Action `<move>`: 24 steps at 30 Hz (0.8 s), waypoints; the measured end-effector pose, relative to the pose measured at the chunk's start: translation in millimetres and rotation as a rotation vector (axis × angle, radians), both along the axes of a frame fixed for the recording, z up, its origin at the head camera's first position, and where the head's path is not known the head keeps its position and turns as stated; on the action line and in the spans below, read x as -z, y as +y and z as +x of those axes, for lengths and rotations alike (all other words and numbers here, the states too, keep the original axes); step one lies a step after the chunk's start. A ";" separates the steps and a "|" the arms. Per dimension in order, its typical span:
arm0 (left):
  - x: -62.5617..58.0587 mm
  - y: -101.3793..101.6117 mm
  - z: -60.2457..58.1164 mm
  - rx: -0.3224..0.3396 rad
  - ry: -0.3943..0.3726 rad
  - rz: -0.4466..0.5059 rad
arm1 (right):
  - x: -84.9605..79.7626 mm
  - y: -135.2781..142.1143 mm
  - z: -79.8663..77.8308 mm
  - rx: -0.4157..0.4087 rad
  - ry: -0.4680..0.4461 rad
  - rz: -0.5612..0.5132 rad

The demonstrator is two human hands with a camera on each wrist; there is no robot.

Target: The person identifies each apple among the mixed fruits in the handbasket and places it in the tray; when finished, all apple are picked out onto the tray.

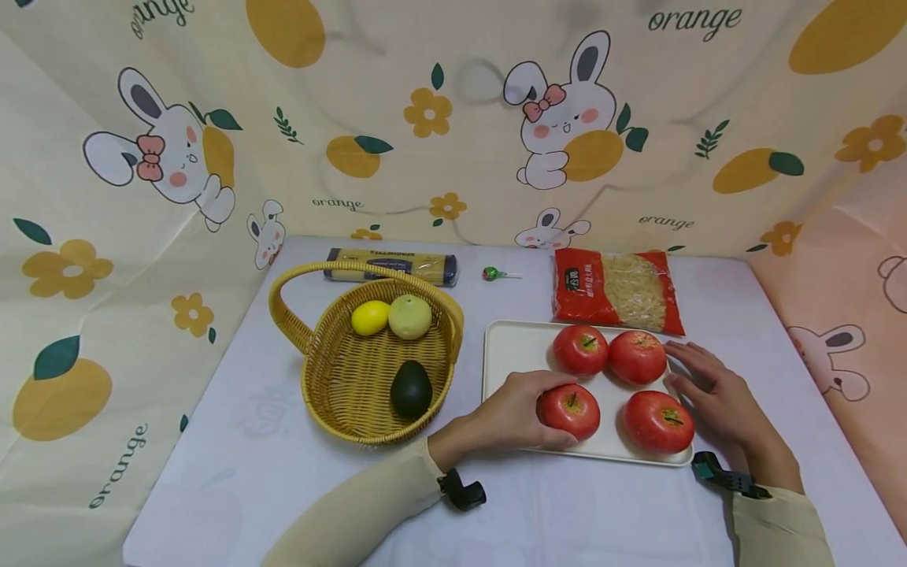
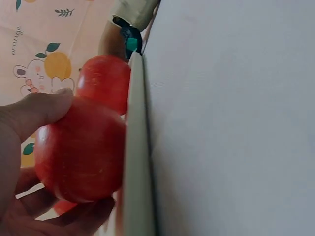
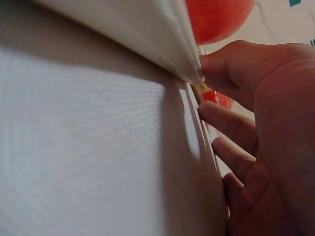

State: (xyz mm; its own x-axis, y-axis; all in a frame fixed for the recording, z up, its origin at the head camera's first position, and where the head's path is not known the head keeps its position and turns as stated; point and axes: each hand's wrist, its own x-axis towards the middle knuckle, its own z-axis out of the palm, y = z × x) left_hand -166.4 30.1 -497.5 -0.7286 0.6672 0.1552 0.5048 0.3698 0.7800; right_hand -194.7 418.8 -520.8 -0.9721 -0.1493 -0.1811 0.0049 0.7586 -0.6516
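Observation:
On a white rectangular tray [image 1: 520,346] lie red apples, two at the back and two at the front. My left hand [image 1: 520,409] grips the front-left apple [image 1: 572,411], thumb on its near side and fingers round its far side. In the left wrist view that apple [image 2: 81,150] sits close by the tray's rim [image 2: 138,147]. The right hand [image 1: 726,402] rests at the tray's right edge, fingers loosely extended, holding nothing. Nearest to it are the front-right apple [image 1: 659,422] and the back-right apple [image 1: 637,357]. In the right wrist view its thumb is right at the tray's corner [image 3: 189,66].
A wicker basket [image 1: 347,386] with a tall handle stands left of the tray, holding a lemon [image 1: 370,317], a pale green round fruit [image 1: 409,316] and an avocado [image 1: 411,390]. Behind lie a spaghetti pack [image 1: 425,268], a lollipop [image 1: 490,273] and a red noodle bag [image 1: 581,287].

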 end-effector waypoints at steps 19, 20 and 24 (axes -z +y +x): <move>10.3 29.1 0.2 0.004 0.147 -0.005 | -0.7 -1.6 1.6 -0.006 0.061 0.008; 10.8 29.6 0.4 0.001 0.151 -0.010 | -0.4 -1.7 1.5 -0.006 0.059 0.006; 10.6 30.2 1.4 -0.009 0.171 -0.035 | 0.2 -2.1 0.8 -0.003 0.056 0.003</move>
